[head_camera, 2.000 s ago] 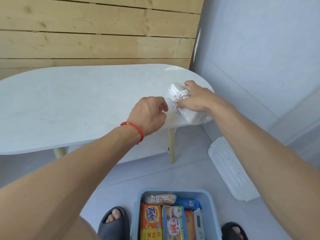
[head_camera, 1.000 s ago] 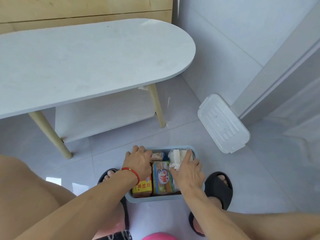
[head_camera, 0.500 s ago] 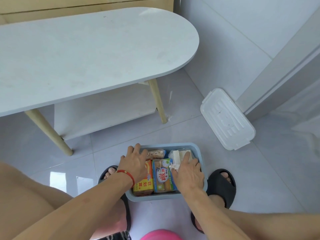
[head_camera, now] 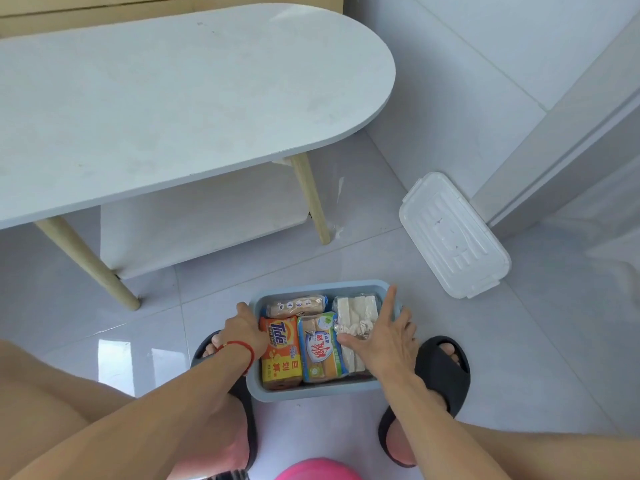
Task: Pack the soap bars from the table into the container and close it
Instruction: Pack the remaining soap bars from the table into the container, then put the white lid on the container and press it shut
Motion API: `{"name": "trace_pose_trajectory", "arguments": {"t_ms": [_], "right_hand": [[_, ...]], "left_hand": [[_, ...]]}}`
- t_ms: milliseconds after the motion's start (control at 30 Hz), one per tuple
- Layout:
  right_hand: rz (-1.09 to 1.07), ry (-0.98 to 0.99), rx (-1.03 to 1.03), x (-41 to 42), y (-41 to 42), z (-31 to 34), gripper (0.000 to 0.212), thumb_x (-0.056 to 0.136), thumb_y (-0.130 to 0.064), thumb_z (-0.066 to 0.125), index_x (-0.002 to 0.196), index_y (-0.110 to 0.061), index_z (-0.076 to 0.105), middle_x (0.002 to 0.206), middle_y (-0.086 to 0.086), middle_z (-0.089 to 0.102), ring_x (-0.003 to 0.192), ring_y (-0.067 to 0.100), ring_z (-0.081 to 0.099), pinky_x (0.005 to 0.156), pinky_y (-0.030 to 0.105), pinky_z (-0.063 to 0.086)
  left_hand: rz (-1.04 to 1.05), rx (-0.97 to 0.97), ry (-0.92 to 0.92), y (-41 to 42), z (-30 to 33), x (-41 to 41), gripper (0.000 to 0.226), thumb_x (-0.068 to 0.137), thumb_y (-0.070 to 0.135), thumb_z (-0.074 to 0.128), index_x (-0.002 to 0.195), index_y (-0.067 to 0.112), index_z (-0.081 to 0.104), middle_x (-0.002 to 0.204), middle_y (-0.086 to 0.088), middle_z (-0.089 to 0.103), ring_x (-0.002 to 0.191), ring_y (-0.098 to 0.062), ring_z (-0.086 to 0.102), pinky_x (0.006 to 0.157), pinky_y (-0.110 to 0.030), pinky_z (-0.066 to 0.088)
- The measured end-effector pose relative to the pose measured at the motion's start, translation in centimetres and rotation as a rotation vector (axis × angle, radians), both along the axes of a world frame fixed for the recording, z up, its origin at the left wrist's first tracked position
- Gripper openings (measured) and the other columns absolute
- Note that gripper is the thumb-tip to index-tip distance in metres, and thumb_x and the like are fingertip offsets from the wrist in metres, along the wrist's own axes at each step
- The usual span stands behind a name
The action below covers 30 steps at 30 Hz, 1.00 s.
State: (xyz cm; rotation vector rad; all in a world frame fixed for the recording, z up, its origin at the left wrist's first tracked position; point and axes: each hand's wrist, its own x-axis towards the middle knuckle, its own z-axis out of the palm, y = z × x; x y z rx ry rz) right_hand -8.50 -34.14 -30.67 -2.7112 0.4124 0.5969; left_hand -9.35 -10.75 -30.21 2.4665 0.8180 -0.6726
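The head camera looked down at a blue container [head_camera: 313, 393] on the floor [head_camera: 519, 341], between two feet in black slippers [head_camera: 446, 368]. The left hand [head_camera: 242, 332] curled over the container's left rim, fingers bent down on it. The right hand [head_camera: 384, 337] lay flat and open, fingers spread, on a clear bag of white soap bars [head_camera: 355, 315] at the container's right side; it gripped nothing. Beside that bag sat an orange Tide bar [head_camera: 282, 351], a blue-and-green pack [head_camera: 320, 348] and a long pack [head_camera: 296, 305] at the far end. The white lid [head_camera: 453, 235] lay on the floor, well apart to the right, near the wall. The white tabletop [head_camera: 173, 98] stood beyond, with bare floor around the container.
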Motion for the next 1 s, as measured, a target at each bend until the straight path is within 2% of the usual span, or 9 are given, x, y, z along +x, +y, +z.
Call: {"name": "trace_pose_trajectory", "arguments": {"t_ms": [233,367,433,533,600,667,733,867,1000], "right_hand": [[0.070,-0.013,0.119,5.5,-1.7,-0.8,0.143,0.065,-0.078,0.075,0.158,-0.028,-0.021,0.162,0.019,0.022,0.145,0.040,0.032,0.114,0.054,0.036],[0.025,0.084,0.473,9.1,-4.8,0.6,0.116,0.081,-0.070,0.068,0.162,-0.032,-0.006,0.171,0.000,0.014,0.156,0.025,0.018,0.123,0.048,0.024],[0.072,0.076,0.432,10.5,-6.7,0.9,0.099,0.088,-0.066,0.063,0.163,-0.028,0.010,0.167,-0.005,0.025,0.153,0.022,0.028,0.123,0.045,0.027],[-0.095,-0.275,0.201,12.2,-9.4,1.1,0.068,0.097,-0.037,0.063,0.155,-0.016,0.036,0.158,0.008,0.040,0.131,0.034,0.054,0.105,0.048,0.048],[-0.318,-0.454,0.010,12.9,-11.9,1.4,0.064,0.096,-0.021,0.063,0.152,-0.010,0.035,0.159,0.014,0.032,0.118,0.042,0.059,0.088,0.049,0.052],[-0.414,-0.360,-0.084,13.3,-14.5,1.3,0.077,0.096,-0.020,0.063,0.158,-0.015,0.019,0.164,0.016,0.018,0.116,0.045,0.058,0.085,0.050,0.052],[-0.394,-0.241,-0.077,13.3,-16.3,0.4,0.077,0.098,-0.018,0.060,0.160,-0.018,0.014,0.162,0.018,0.020,0.106,0.044,0.059,0.083,0.050,0.053],[-0.441,-0.356,-0.040,12.9,-16.7,0.1,0.042,0.102,-0.007,0.047,0.144,-0.012,0.044,0.129,0.025,0.052,0.092,0.041,0.061,0.079,0.048,0.052],[-0.589,-0.225,0.282,12.2,-16.0,0.3,0.031,0.106,-0.025,0.037,0.127,-0.013,0.056,0.106,0.016,0.071,0.064,0.031,0.073,0.074,0.044,0.062]], "left_hand": [[0.130,-0.087,-0.047,-0.4,0.5,3.2,0.038,0.094,0.023,0.060,0.127,0.015,0.042,0.105,-0.012,0.063,0.087,-0.028,0.064,0.081,-0.046,0.060],[0.130,-0.144,-0.034,-0.3,0.8,5.1,0.037,0.094,0.021,0.059,0.126,0.016,0.042,0.106,-0.013,0.065,0.091,-0.033,0.067,0.079,-0.050,0.061],[0.131,-0.182,-0.027,-0.4,0.9,5.8,0.036,0.094,0.020,0.059,0.125,0.016,0.041,0.105,-0.013,0.064,0.091,-0.032,0.066,0.078,-0.049,0.061],[0.114,-0.224,-0.014,-0.8,1.2,6.4,0.038,0.096,0.028,0.057,0.129,0.015,0.041,0.106,-0.011,0.064,0.090,-0.028,0.066,0.075,-0.042,0.060],[0.108,-0.181,-0.039,-1.3,1.3,6.3,0.044,0.095,0.034,0.057,0.131,0.013,0.043,0.110,-0.011,0.063,0.092,-0.027,0.064,0.075,-0.038,0.058],[0.022,-0.051,-0.110,-2.0,1.3,6.1,0.052,0.092,0.037,0.059,0.135,0.015,0.041,0.119,-0.014,0.055,0.102,-0.029,0.059,0.079,-0.038,0.055],[-0.104,0.074,-0.215,-2.6,1.3,5.9,0.057,0.088,0.037,0.061,0.137,0.019,0.039,0.128,-0.015,0.048,0.117,-0.031,0.050,0.085,-0.045,0.055],[-0.213,0.132,-0.317,-4.0,2.0,6.0,0.058,0.087,0.030,0.062,0.140,0.019,0.039,0.138,-0.013,0.044,0.128,-0.030,0.042,0.092,-0.046,0.054],[-0.254,0.114,-0.377,-5.2,2.9,6.1,0.053,0.088,0.025,0.059,0.138,0.018,0.042,0.138,-0.013,0.047,0.129,-0.030,0.041,0.093,-0.045,0.054]]}}
